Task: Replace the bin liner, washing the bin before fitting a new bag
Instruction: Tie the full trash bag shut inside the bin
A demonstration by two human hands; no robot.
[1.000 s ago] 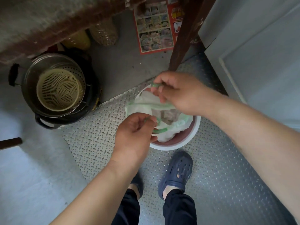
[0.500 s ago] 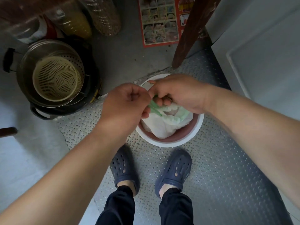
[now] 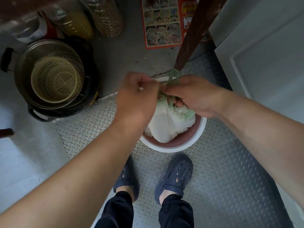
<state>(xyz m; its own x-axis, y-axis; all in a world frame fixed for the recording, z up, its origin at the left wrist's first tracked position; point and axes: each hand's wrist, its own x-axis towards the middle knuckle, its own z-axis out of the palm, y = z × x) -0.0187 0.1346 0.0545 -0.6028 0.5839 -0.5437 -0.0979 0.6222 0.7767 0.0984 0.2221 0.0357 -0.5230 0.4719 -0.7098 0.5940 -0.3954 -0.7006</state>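
Head view, looking down: left hand (image 3: 136, 99) curled tight, pinching a green handle strip of the bin liner (image 3: 169, 124) above the bin (image 3: 199, 129). Right hand (image 3: 194, 97) clenched round the other green handle (image 3: 173, 77), loop sticking up past the knuckles. Filled, gathered liner sitting inside the white-rimmed bin on the checker-plate floor (image 3: 222, 170), just ahead of two dark clogs (image 3: 175, 175). Pot with beige colander (image 3: 55, 79) off left.

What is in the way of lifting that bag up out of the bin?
Nothing visible. Both the left hand and right hand already hold the bag by its green ties, and the bin is open above it.
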